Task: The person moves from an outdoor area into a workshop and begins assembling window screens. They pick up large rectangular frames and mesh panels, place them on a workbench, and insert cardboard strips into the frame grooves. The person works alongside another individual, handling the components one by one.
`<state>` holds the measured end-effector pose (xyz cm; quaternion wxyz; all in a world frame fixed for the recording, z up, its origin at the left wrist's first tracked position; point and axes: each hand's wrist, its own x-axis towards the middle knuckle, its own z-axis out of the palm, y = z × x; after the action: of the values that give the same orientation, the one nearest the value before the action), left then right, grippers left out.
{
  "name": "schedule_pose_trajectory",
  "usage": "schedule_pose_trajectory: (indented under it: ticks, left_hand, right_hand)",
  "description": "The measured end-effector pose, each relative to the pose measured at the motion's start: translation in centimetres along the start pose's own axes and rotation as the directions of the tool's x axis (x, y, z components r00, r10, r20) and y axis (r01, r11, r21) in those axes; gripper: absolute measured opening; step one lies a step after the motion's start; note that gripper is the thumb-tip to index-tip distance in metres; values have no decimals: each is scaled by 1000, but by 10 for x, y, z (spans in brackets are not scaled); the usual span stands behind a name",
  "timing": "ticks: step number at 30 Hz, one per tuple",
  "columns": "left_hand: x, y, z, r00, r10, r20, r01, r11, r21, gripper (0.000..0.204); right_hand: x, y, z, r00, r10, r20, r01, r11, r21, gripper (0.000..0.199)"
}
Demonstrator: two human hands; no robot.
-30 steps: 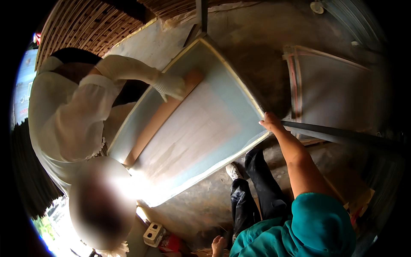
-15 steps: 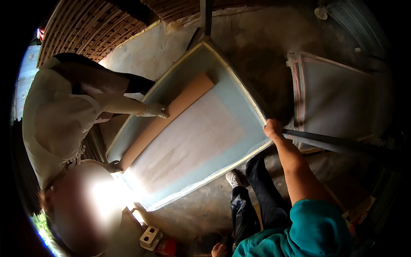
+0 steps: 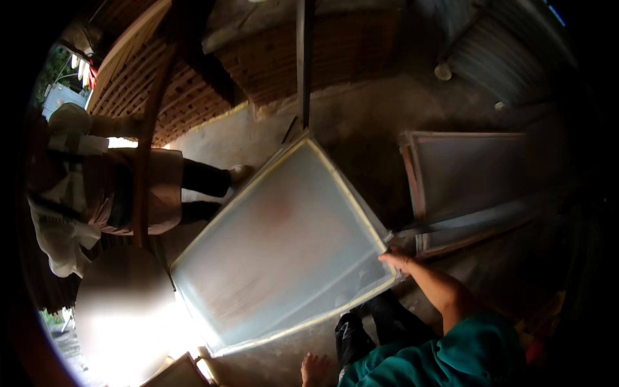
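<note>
My right hand (image 3: 398, 259) is closed on the right corner of a large framed mesh screen (image 3: 277, 238), its pale rim lifted at a slant. A faint reddish-brown film covers the middle of the mesh. Low at the bottom edge hangs my left hand (image 3: 314, 369), away from the frame, partly cut off and somewhat blurred; its fingers look loosely apart with nothing in them. At the left stands a co-worker in white sleeves and an apron (image 3: 164, 193), beside a long reddish-brown board (image 3: 151, 161) held upright and blurred.
Another set of stacked mesh frames (image 3: 471, 180) lies on the right. A dark metal post (image 3: 305, 64) rises at the far end. Racks of slatted brown wood (image 3: 309, 58) line the back. A bright glare (image 3: 174, 329) washes out the lower left.
The board has left the screen and now stands upright by the co-worker, who has straightened and moved away left. The screen's right corner appears lower and leftward in view, my right hand still on it.
</note>
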<state>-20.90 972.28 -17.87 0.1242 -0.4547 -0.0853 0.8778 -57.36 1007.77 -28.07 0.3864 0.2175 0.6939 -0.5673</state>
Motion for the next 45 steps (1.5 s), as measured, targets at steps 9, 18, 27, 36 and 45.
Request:
schedule_pose_trajectory:
  ticks: [9,18,27,36,45]
  left_hand:
    - [31,52,26,955,207,-214,-225,972,-63,86]
    - [-45,24,70,960,78,-270,29,929,369,70]
    - [-93,-139,163,977,-96,190,5,902,433,61]
    - [-110,-399,281,720,-55,692,-533,595,602,65]
    - [-107,-623,323,523,-464,715,-674,288,680,44]
  right_hand:
    - [-229,-92,69,941,-247,-230,127,890,-438,55]
    - [-406,-124,73,729,-611,-308,432,760,-486,57]
    - [-521,-59,-75,312,-853,-419,703,504,-502,35]
    - [-627,84,-236,-24,-470,-882,942,284,-177,25]
    - [-661,265,-344,129,288,-949,990,26,142,38]
